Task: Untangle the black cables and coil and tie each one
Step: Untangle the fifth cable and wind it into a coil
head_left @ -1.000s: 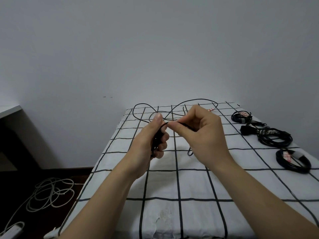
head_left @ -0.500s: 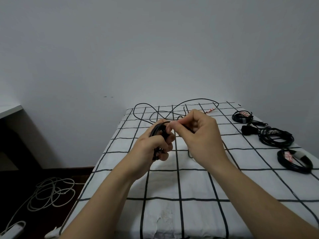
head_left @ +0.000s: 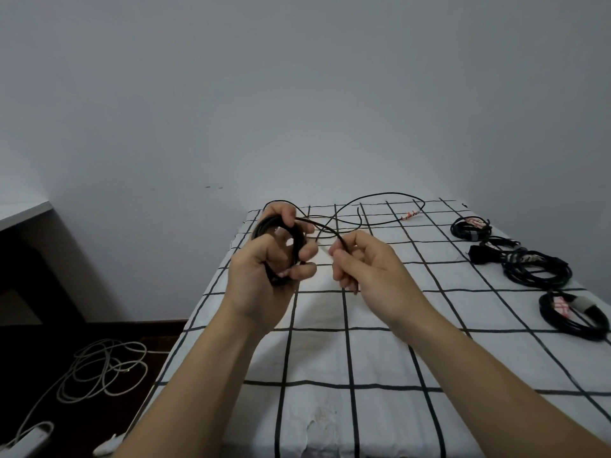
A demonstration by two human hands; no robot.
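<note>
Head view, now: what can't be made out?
- Coil: loop count and held end are hidden by fingers of the left hand.
- Cable: its path through the right hand grip is hidden by the fingers.
- Bundles: tag print is too small to read.
- White cord on the floor: dark, cut off at the bottom-left edge.

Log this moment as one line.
left hand: grips coiled loops | right hand: pinches free cable run | tied coils: three on checked cover

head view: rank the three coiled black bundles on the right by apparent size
1. Near bundle and middle bundle: about alike, can't rank.
2. Far bundle: smallest, though farthest from camera.
</note>
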